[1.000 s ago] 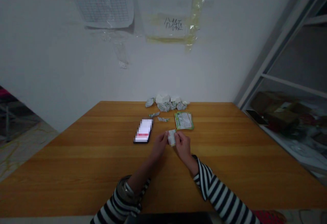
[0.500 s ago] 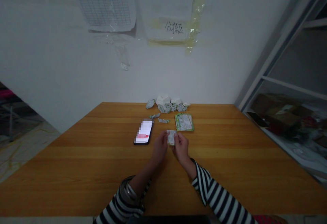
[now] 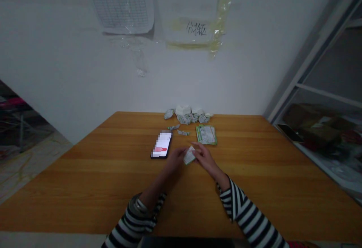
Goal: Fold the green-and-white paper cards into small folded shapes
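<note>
1. We are pinching a small white-and-green folded packet (image 3: 189, 155) in our left hand (image 3: 175, 158), just beside our right hand (image 3: 207, 160); we cannot tell whether that hand grips it.
2. We are keeping it off to the right of a black smartphone (image 3: 161, 145), perhaps for clear working room.

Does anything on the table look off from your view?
Yes: crumpled white-and-green wrappers lie heaped at the far edge of the wooden table, looking crushed and torn, unlike the flat green packet just in front of them.

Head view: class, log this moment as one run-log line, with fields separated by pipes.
left hand: holding folded wrapper | right hand: at wrapper edge | nearby: green-printed packet, smartphone
</note>
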Motion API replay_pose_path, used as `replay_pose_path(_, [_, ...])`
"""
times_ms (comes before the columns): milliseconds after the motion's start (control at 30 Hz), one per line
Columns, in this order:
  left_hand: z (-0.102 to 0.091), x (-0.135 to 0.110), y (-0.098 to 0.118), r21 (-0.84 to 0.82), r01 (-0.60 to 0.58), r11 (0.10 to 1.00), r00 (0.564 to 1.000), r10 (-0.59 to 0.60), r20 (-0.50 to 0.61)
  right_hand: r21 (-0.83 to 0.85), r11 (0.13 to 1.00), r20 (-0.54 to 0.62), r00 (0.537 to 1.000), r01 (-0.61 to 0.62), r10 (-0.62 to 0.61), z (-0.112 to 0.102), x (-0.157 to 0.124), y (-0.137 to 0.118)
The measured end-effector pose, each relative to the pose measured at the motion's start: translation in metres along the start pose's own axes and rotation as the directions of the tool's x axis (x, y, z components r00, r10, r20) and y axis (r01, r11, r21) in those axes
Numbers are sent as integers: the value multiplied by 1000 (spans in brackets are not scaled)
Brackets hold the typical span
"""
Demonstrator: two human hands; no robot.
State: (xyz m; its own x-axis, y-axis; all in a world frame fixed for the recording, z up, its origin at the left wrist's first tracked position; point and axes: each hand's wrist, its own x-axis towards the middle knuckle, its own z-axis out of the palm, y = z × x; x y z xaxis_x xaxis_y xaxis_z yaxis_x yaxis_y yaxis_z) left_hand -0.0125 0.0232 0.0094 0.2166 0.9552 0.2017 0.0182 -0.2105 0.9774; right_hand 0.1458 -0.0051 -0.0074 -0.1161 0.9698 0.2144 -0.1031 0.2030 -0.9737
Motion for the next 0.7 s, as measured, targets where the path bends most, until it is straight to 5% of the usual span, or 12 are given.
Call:
replay_pose_path(100, [4, 0, 0, -80, 76, 994, 995, -71, 69, 38, 999, -63, 998, -11, 13, -5, -1, 2])
replay_pose_path(200, [8, 0, -4, -178, 146, 973, 989, -146, 10, 135, 990, -172, 985, 32, -8, 1, -4, 3])
replay_pose_path(367, [-2, 2, -9, -130, 90, 987, 980, -111, -164, 131, 988, 190, 980, -80, 54, 1, -12, -13])
replay_pose_path(533, [-8, 3, -8, -143, 181, 973, 977, -161, 138, 65, 996, 272, 961, -59, 40, -20, -10, -22])
replay_pose_path(700, [-7, 2, -10, -119, 143, 983, 972, -117, 202, -77, 996, 181, 982, -41, 54, -28, -7, -12])
